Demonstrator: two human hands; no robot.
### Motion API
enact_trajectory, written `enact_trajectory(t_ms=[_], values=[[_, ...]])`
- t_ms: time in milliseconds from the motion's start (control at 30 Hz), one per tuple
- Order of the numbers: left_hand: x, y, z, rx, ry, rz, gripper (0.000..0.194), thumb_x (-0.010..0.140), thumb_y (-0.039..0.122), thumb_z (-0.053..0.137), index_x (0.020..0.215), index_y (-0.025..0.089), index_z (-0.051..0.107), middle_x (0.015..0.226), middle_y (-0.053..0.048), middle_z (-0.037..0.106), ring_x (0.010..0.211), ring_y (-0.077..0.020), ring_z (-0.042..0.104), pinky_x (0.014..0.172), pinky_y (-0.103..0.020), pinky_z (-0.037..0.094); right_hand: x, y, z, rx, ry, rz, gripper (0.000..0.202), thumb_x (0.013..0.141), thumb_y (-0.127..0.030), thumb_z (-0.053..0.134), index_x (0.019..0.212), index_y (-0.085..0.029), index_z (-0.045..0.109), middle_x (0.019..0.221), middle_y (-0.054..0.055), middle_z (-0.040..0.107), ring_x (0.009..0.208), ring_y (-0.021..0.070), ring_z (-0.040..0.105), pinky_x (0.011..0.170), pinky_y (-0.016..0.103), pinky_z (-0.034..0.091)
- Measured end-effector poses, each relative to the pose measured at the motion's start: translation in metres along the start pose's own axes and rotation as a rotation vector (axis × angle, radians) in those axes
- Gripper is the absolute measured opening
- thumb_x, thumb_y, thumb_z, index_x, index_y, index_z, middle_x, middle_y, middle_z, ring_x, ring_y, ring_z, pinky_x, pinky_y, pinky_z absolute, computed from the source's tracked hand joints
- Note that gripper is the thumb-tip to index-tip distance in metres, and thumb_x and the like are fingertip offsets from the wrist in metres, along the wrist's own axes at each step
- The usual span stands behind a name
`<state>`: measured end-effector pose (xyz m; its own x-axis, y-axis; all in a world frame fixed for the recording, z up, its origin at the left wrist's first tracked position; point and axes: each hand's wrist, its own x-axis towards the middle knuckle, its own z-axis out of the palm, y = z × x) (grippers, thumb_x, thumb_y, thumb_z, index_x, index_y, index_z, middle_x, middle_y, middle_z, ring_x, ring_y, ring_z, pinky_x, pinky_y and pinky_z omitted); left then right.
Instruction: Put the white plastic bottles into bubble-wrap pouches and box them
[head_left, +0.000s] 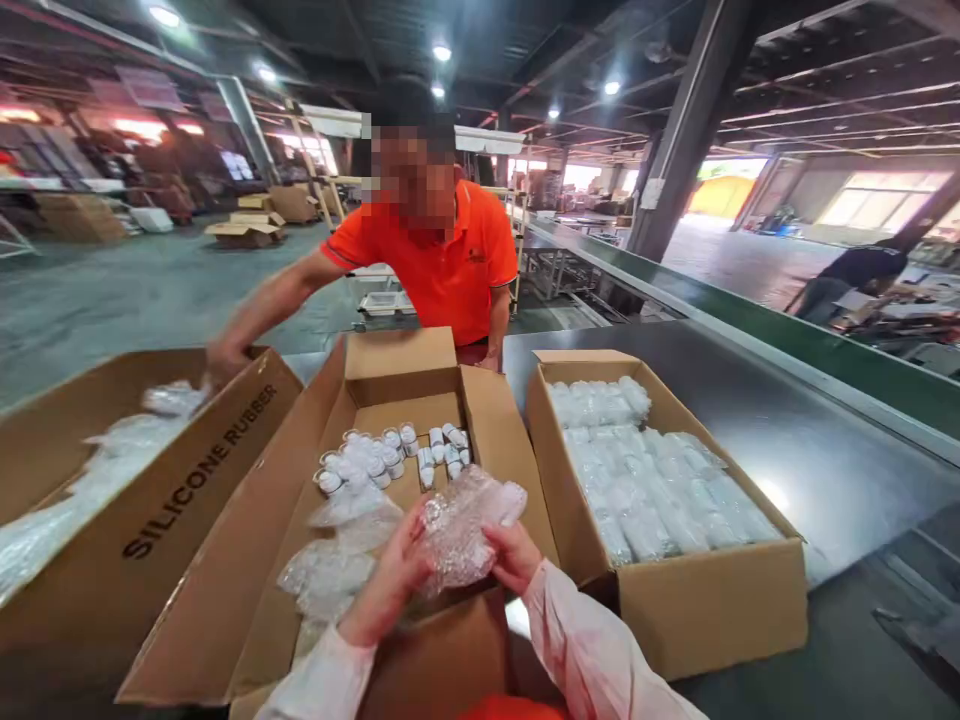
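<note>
A clear bubble-wrap bundle (pixel 469 530) is held between my two hands above the middle cardboard box (pixel 405 388). My left hand (pixel 394 578) grips its left side, fingers closed on the plastic. On its right side, my right hand (pixel 514 556) pinches the wrap between thumb and fingers. Beyond the bundle, small white bottles (pixel 450 452) stand and lean in the box, with white ring-topped pieces (pixel 375 455) beside them to the left. More bubble wrap (pixel 330 578) lies in the box's near left part, partly behind my left forearm.
The right box (pixel 712 600) holds rows of wrapped bundles (pixel 645 480). The left box (pixel 187 480) contains bubble wrap (pixel 127 450); a person in an orange shirt (pixel 450 270) reaches into it from across the metal table (pixel 750 400). A green conveyor (pixel 750 320) runs behind.
</note>
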<state>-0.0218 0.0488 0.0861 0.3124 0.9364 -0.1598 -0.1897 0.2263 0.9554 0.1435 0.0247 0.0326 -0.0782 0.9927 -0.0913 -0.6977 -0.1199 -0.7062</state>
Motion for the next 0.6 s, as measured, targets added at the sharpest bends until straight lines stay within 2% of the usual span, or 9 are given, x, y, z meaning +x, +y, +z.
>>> enact_trajectory(t_ms=[67,133,200,300,400,467,533,567,600], values=[[0.000,-0.015,0.018,0.133,0.120,-0.049,0.073,0.043,0.049,0.082,0.105,0.016,0.062,0.105,-0.012,0.068,0.098,-0.0298,0.061,0.088,-0.040,0.049,-0.002,-0.001,0.009,-0.102,0.070,-0.062,0.054,0.051,-0.039,0.084,0.095,-0.014,0.064,0.089,0.007,0.070,0.087,0.0231,0.065,0.090,0.040,0.047],[0.003,-0.023,0.032,0.214,0.292,-0.016,0.058,0.048,0.054,0.078,0.088,0.014,0.066,0.090,-0.011,0.071,0.088,-0.0279,0.063,0.084,-0.039,0.049,-0.008,-0.004,0.014,-0.190,0.139,-0.085,0.055,0.047,-0.037,0.086,0.092,-0.013,0.065,0.087,0.007,0.070,0.083,0.0226,0.064,0.089,0.039,0.048],[0.010,-0.025,0.041,0.147,0.328,-0.005,0.051,0.051,0.055,0.076,0.079,0.014,0.066,0.080,-0.008,0.070,0.078,-0.0232,0.062,0.074,-0.034,0.050,-0.016,-0.010,0.014,-0.250,0.167,-0.102,0.059,0.044,-0.034,0.088,0.094,-0.015,0.064,0.088,0.005,0.069,0.083,0.0214,0.063,0.088,0.038,0.048],[0.019,-0.029,0.050,-0.132,0.136,-0.158,0.047,0.045,0.048,0.083,0.070,0.015,0.062,0.064,-0.002,0.066,0.062,-0.0168,0.058,0.058,-0.027,0.047,-0.030,-0.026,0.007,-0.437,0.118,-0.143,0.061,0.042,-0.038,0.089,0.094,-0.018,0.063,0.088,0.002,0.066,0.084,0.0210,0.060,0.085,0.038,0.048],[0.016,-0.039,0.061,-0.389,-0.174,-0.494,0.044,0.044,0.043,0.086,0.066,0.015,0.060,0.057,-0.001,0.061,0.058,-0.0168,0.058,0.052,-0.026,0.044,-0.044,-0.041,0.002,-0.711,0.019,-0.276,0.064,0.043,-0.052,0.085,0.093,-0.018,0.066,0.106,0.008,0.058,0.100,0.0259,0.054,0.092,0.040,0.043],[0.009,-0.049,0.071,-0.519,-0.369,-0.708,0.045,0.039,0.040,0.088,0.066,0.015,0.061,0.057,-0.002,0.061,0.059,-0.0171,0.058,0.051,-0.025,0.044,-0.052,-0.047,0.001,-0.809,-0.107,-0.306,0.069,0.048,-0.062,0.079,0.100,-0.019,0.065,0.120,0.010,0.052,0.108,0.0276,0.050,0.095,0.041,0.040],[0.002,-0.058,0.079,-0.599,-0.468,-0.816,0.047,0.034,0.037,0.090,0.062,0.014,0.060,0.056,-0.002,0.060,0.058,-0.0154,0.057,0.049,-0.023,0.042,-0.054,-0.054,-0.001,-0.824,-0.276,-0.216,0.070,0.059,-0.068,0.069,0.108,-0.019,0.061,0.112,0.011,0.056,0.098,0.0244,0.055,0.087,0.038,0.045],[-0.001,-0.062,0.082,-0.612,-0.485,-0.841,0.046,0.035,0.037,0.090,0.061,0.014,0.060,0.056,-0.002,0.059,0.056,-0.0139,0.056,0.046,-0.022,0.040,-0.052,-0.061,-0.004,-0.831,-0.304,-0.173,0.070,0.065,-0.069,0.064,0.113,-0.019,0.057,0.104,0.010,0.059,0.089,0.0217,0.057,0.080,0.036,0.047],[-0.002,-0.065,0.083,-0.601,-0.487,-0.854,0.044,0.040,0.037,0.089,0.063,0.014,0.060,0.057,-0.002,0.059,0.053,-0.0122,0.055,0.043,-0.020,0.037,-0.048,-0.070,-0.009,-0.884,-0.248,-0.153,0.071,0.068,-0.070,0.059,0.117,-0.018,0.053,0.096,0.008,0.061,0.081,0.0193,0.058,0.073,0.033,0.049]])
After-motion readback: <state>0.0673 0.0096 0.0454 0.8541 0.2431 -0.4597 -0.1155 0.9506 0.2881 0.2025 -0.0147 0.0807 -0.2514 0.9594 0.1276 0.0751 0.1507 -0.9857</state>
